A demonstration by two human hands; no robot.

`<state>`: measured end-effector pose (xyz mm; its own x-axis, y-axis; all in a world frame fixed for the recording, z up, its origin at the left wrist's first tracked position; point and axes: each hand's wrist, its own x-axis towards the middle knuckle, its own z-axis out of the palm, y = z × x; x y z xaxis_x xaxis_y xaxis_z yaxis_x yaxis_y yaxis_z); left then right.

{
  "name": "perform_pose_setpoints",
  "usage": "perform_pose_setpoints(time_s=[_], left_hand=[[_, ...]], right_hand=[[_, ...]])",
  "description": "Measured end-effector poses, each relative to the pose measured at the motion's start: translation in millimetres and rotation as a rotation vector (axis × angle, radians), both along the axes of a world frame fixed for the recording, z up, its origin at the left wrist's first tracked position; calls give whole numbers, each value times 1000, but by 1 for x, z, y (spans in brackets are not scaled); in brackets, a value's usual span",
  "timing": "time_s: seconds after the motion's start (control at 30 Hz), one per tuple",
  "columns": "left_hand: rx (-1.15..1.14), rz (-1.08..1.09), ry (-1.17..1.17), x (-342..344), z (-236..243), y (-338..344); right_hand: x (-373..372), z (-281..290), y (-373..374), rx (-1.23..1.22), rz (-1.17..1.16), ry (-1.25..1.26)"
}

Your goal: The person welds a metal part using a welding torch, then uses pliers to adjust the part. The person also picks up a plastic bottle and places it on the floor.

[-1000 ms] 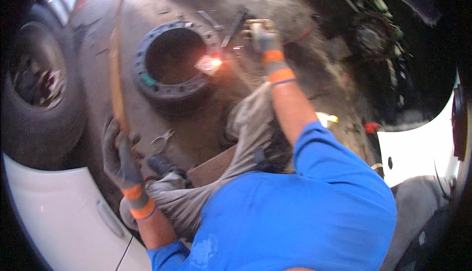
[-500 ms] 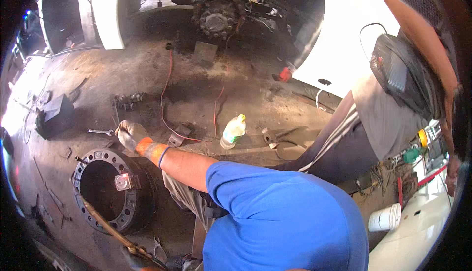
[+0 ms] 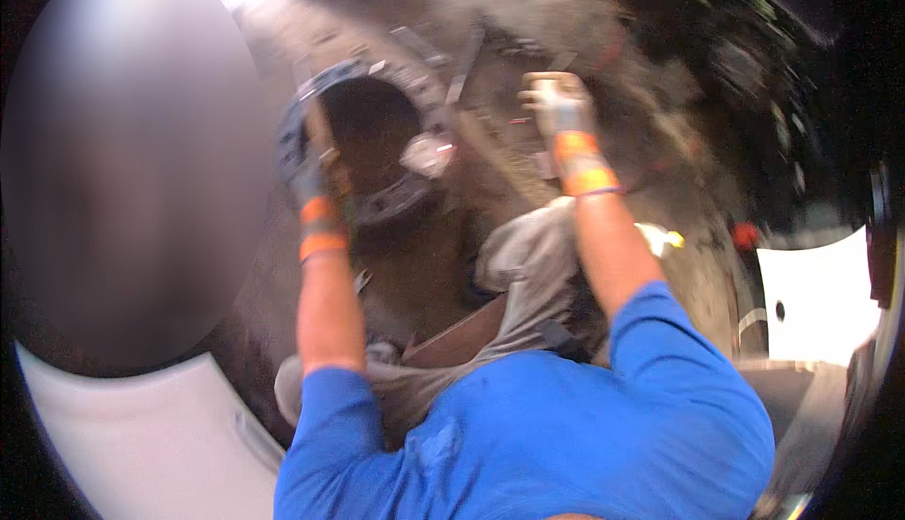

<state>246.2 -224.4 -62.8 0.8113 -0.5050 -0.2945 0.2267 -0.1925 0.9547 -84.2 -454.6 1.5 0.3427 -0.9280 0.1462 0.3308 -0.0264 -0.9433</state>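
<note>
My gloved left hand (image 3: 319,173) is closed around a brass-coloured torch (image 3: 320,129), whose tube lies across the near left rim of a brake drum (image 3: 388,201). The heavy round drum rests on the floor with its dark opening upward and bolt holes around its rim. A small square piece (image 3: 429,154) with a shiny face sits on the drum's right rim. To the right of the drum, my gloved right hand (image 3: 558,103) is raised with its fingers curled together. Motion blur hides what they pinch. Both gloves have orange cuffs.
A clear bottle with a yellow cap (image 3: 660,237) stands beyond my right forearm. White panels lie at the right (image 3: 820,280) and lower left (image 3: 151,435). A brown board (image 3: 457,331) is between my legs. A blurred grey oval hides the far left.
The view has swung left, bringing the drum toward the middle. My left hand, formerly at the lower edge, now shows fully on the torch. My right hand is now farther from the drum.
</note>
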Motion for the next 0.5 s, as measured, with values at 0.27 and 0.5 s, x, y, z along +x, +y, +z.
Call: perform_pose_setpoints(time_s=[0.27,0.5], left_hand=[[420,63,-213,-6,-23,2],[374,69,-376,24,-84,-15]], right_hand=[[30,21,26,11,-245,261],[22,25,18,38,-257,251]])
